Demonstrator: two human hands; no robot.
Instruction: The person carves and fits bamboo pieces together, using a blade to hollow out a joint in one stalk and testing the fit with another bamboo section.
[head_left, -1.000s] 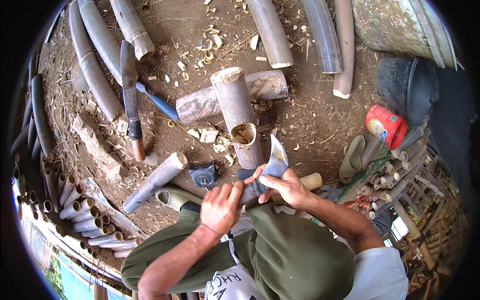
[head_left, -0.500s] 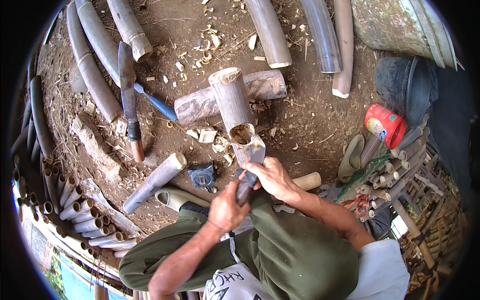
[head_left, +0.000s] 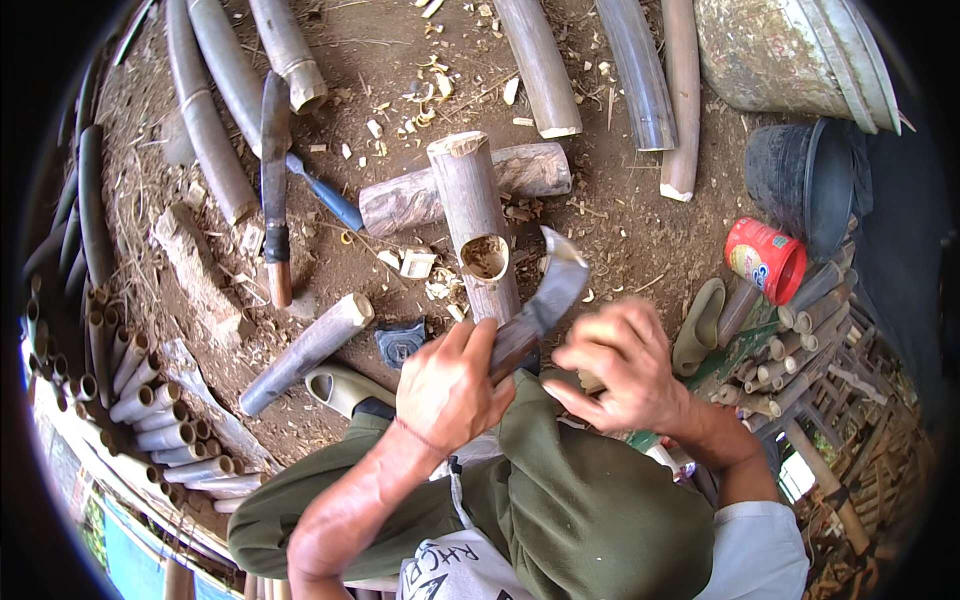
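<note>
My left hand (head_left: 450, 385) is wrapped round the dark handle of a short curved knife (head_left: 562, 285), whose blade points up and to the right. To its right my right hand (head_left: 625, 365) is off the knife and holds nothing; its slightly curled fingers are apart and blurred by motion. Just beyond the knife lies a bamboo piece (head_left: 465, 190) with a round hole (head_left: 486, 257) cut in its upper side. Its far part rests across a short log (head_left: 400, 203), and its near end is hidden behind my left hand and the knife.
A machete (head_left: 275, 180) and a blue-handled tool (head_left: 330, 200) lie at left, near a cut bamboo length (head_left: 305, 355) and a dark tape measure (head_left: 401, 344). Long bamboo poles (head_left: 540, 70) are at the back. A red tub (head_left: 755, 255) and black bucket (head_left: 790, 180) stand right.
My right hand has let go of the knife and moved right. The left hand has turned the knife, and its blade has moved away from the bamboo's hole, up and right.
</note>
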